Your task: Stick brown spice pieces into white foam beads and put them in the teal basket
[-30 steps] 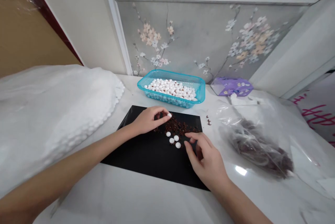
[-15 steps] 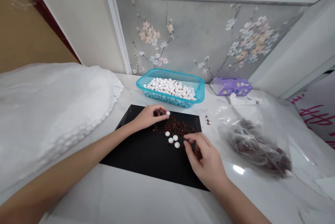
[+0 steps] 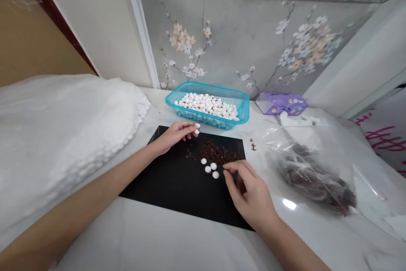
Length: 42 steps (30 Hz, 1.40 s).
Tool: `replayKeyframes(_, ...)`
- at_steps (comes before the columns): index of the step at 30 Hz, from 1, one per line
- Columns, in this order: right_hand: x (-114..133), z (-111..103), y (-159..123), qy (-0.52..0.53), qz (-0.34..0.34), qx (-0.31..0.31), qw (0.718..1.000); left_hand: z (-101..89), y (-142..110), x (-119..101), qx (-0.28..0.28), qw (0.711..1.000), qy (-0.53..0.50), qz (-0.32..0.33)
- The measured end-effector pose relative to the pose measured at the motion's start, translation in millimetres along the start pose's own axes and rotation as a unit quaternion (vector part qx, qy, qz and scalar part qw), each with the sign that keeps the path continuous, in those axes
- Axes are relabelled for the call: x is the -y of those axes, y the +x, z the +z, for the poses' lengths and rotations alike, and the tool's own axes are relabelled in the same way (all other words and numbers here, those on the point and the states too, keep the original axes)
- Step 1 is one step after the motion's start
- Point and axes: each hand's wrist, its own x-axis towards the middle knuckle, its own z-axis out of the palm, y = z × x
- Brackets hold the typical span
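Observation:
My left hand is closed, its thumb and fingers pinching small white balls at the far edge of a black board. Two of the balls show at the fingertips, just in front of a blue plastic basket full of such balls with brown bits on them. Over the board's right part, my right hand has thumb and forefinger brought close in a pinch; whatever is between them is too small to make out. Beside its fingertips lie several loose white balls and a scatter of small dark-brown pieces.
On the left a large bag of white balls spreads over the white table. A clear bag with dark-brown contents lies on the right, near a purple tissue pack. A flowered wall panel rises behind.
My left hand has moved away from me and slightly left, from over the brown pieces toward the basket, with white balls at its fingertips. My right hand has stayed almost still.

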Motion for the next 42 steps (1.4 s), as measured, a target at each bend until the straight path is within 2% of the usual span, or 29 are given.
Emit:
replayKeyframes(4,0.1,-1.0,-0.4,0.002,0.007,0.004,1.000,-7.4,6.4,-12.5,-0.030,0.998,0.021,0.056)
replayKeyframes(6,0.8,-1.5,-0.7,0.003,0.012,0.015,1.000,-14.2,15.1,-24.4,-0.077,0.992,0.041,0.086)
replayKeyframes(7,1.2,-1.7,-0.7,0.001,0.014,0.030,0.999,-17.4,20.2,-30.7,-0.123,0.983,0.077,0.109)
replayKeyframes(8,1.7,-1.7,-0.6,-0.005,0.015,0.050,0.999,-20.1,25.3,-36.7,-0.171,0.967,0.133,0.134)
replayKeyframes(10,2.5,-1.1,-0.1,-0.036,0.012,0.100,0.994,-22.7,33.3,-45.7,-0.236,0.915,0.284,0.163)
replayKeyframes(13,2.0,0.9,0.9,-0.096,0.011,0.141,0.985,-17.9,34.8,-52.0,-0.243,0.836,0.468,0.152)
replayKeyframes(14,1.5,1.6,1.2,-0.108,0.013,0.142,0.984,-14.5,31.8,-53.4,-0.235,0.821,0.499,0.149)
replayKeyframes(16,0.6,2.5,1.9,-0.116,0.018,0.142,0.983,-7.5,21.2,-58.3,-0.216,0.809,0.521,0.166)
replayKeyframes(19,0.8,2.1,3.0,-0.112,0.018,0.144,0.983,-0.5,0.1,-71.6,-0.178,0.817,0.497,0.234)
replayKeyframes(20,1.2,1.6,3.5,-0.111,0.013,0.148,0.983,0.7,-6.2,-76.4,-0.142,0.828,0.482,0.250)
replayKeyframes(21,1.7,1.1,3.9,-0.112,0.003,0.152,0.982,1.5,-11.5,-80.4,-0.079,0.842,0.468,0.255)
replayKeyframes(23,2.5,0.2,4.6,-0.117,-0.024,0.164,0.979,3.4,-18.6,-84.4,0.085,0.857,0.454,0.230)
replayKeyframes(25,2.6,0.1,5.0,-0.121,-0.043,0.171,0.977,6.6,-21.4,-82.4,0.217,0.844,0.455,0.183)
replayKeyframes(26,2.3,0.2,5.0,-0.122,-0.046,0.169,0.977,8.7,-21.6,-79.7,0.251,0.836,0.458,0.168)
replayKeyframes(33,-1.4,2.5,1.4,-0.111,-0.026,0.124,0.986,18.9,-18.1,-59.5,0.280,0.810,0.482,0.180)
replayKeyframes(42,1.7,0.9,1.7,-0.109,0.003,0.098,0.989,17.7,-20.8,-66.5,0.287,0.828,0.455,0.158)
